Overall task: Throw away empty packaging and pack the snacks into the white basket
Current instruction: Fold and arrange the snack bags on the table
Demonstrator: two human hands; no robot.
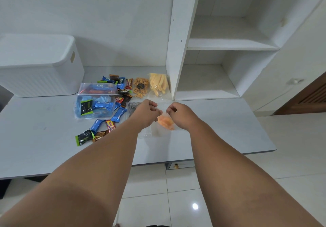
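Observation:
My left hand (pixel 147 111) and my right hand (pixel 178 112) are raised over the middle of the table, each pinching the top of a clear bag of orange chips (pixel 165 122) that hangs between them. The white basket (pixel 38 67) stands at the back left with its lid on. Several small wrapped snacks (pixel 98 126) lie scattered left of my hands. A clear box (pixel 95 106) holds several blue wrappers, and its lid (pixel 97 89) lies behind it. A bag of round golden snacks (pixel 140 87) and a bag of yellow sticks (pixel 158 84) lie at the back.
The grey table (pixel 220 129) ends in a front edge near me and a right edge by the tiled floor (pixel 176 200). A white shelf unit (pixel 229 44) rises at the right rear. Flat clear plastic (pixel 144 133) lies under the chip bag.

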